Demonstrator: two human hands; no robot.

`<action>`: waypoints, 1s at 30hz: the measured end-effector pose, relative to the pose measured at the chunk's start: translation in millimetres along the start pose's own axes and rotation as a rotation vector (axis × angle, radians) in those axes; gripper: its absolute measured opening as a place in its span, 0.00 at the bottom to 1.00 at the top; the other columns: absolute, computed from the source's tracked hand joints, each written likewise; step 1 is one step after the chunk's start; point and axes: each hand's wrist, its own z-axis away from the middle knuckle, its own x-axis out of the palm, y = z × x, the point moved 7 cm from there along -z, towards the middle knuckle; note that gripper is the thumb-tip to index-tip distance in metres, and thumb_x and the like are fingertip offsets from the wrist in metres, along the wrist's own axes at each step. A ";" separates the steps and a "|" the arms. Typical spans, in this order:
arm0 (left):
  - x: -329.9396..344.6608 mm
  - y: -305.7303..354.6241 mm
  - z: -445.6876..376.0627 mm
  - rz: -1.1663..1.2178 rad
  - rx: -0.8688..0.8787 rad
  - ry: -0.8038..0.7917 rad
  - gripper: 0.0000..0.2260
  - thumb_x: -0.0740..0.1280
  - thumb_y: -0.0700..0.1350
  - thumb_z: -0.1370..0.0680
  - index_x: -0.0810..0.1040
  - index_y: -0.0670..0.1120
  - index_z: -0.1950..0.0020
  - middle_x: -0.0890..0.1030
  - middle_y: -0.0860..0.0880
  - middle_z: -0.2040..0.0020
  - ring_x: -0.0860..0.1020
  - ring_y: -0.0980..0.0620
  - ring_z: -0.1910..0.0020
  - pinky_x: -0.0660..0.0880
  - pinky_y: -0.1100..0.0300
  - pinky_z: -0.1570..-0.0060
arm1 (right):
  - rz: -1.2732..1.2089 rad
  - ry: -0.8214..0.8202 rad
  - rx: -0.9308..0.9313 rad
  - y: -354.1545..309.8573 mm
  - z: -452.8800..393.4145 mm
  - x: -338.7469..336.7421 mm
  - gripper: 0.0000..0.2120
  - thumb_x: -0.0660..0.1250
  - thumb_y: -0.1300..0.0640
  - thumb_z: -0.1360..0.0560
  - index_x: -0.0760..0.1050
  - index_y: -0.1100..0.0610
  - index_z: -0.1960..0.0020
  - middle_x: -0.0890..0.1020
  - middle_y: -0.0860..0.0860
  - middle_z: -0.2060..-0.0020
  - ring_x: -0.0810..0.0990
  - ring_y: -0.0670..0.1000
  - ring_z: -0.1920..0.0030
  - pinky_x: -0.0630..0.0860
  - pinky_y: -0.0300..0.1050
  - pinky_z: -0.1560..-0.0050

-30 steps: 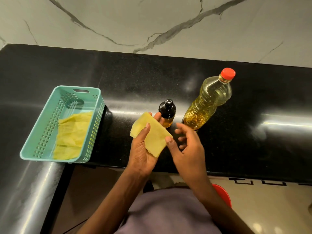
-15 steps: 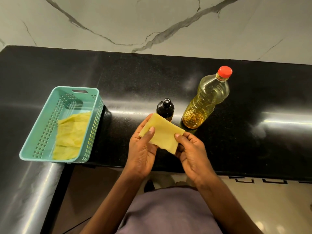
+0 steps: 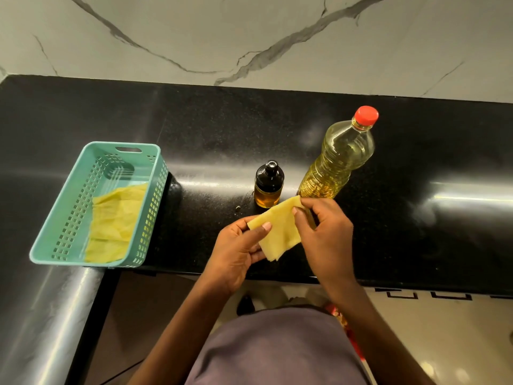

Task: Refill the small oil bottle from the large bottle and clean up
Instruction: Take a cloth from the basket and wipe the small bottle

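A folded yellow cloth (image 3: pixel 280 232) is held above the counter's front edge by both hands. My left hand (image 3: pixel 236 251) pinches its lower left side with thumb on top. My right hand (image 3: pixel 324 232) grips its upper right corner. Just behind the cloth stands the small dark oil bottle (image 3: pixel 268 184), black cap on, amber oil in its base. The large clear oil bottle (image 3: pixel 338 159) with a red cap stands to its right, touching nothing.
A teal perforated basket (image 3: pixel 138 218) sits at the left on the black counter (image 3: pixel 416 162), with another yellow cloth (image 3: pixel 116 218) lying inside. A small drop (image 3: pixel 238 208) shows on the counter left of the small bottle. A marble wall rises behind.
My right hand came in and took hold of the cloth's right corner. The cloth shifted right and down, uncovering the small bottle.
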 end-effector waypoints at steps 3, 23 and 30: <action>9.4 1.7 0.9 -0.015 0.034 -0.077 0.11 0.65 0.40 0.23 0.77 0.43 0.40 0.84 0.44 0.51 0.83 0.48 0.54 0.80 0.55 0.56 | 0.166 -0.007 -0.258 -22.5 13.6 13.0 0.12 0.65 0.58 0.25 0.79 0.61 0.44 0.78 0.55 0.52 0.78 0.51 0.53 0.77 0.42 0.53; -1.0 10.1 -5.0 0.160 0.144 0.042 0.09 0.62 0.39 0.21 0.78 0.40 0.44 0.83 0.43 0.52 0.83 0.49 0.52 0.81 0.58 0.57 | -0.816 -0.291 0.620 30.0 27.4 51.3 0.09 0.68 0.63 0.26 0.79 0.55 0.48 0.84 0.52 0.54 0.82 0.54 0.49 0.80 0.46 0.53; -5.0 15.6 -1.8 -0.087 0.269 0.137 0.07 0.66 0.35 0.24 0.80 0.45 0.51 0.84 0.50 0.56 0.82 0.51 0.53 0.79 0.61 0.57 | -0.304 -0.075 0.198 13.5 16.1 26.4 0.11 0.70 0.62 0.27 0.80 0.52 0.47 0.79 0.46 0.52 0.78 0.41 0.50 0.75 0.32 0.52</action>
